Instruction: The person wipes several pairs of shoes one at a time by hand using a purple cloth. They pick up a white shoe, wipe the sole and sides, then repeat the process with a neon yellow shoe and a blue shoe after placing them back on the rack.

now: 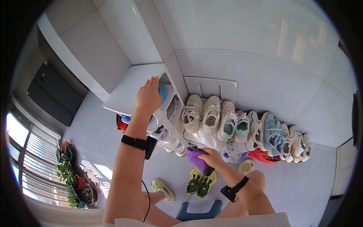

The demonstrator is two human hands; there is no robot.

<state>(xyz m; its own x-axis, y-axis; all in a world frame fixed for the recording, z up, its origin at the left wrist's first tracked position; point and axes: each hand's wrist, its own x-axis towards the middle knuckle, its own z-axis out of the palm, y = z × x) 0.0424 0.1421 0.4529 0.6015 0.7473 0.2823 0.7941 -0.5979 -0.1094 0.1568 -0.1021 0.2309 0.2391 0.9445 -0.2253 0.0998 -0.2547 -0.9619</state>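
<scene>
My left hand (149, 95) lies palm down over the edge of the white shoe rack (133, 82), fingers nearly straight and together. Beside it is a rounded blue thing (162, 93), partly covered by the hand; whether I grip it is hidden. My right hand (211, 159) is closed around a purple fabric item (197, 159) with a dark end, too folded to name exactly. Just below that item, a pair of yellow-green sneakers (201, 183) with dial closures stands on the floor. More shoes sit in the rack's side openings, such as a grey shoe (171, 109).
Along the wall stands a row of sneakers, including cream sneakers (192, 113) and a light-blue sneaker (269, 130). A red bag (263, 157) and clear plastic (234, 149) lie under them. A blue stool (200, 212) is beneath me; potted plants (68, 173) line the window side.
</scene>
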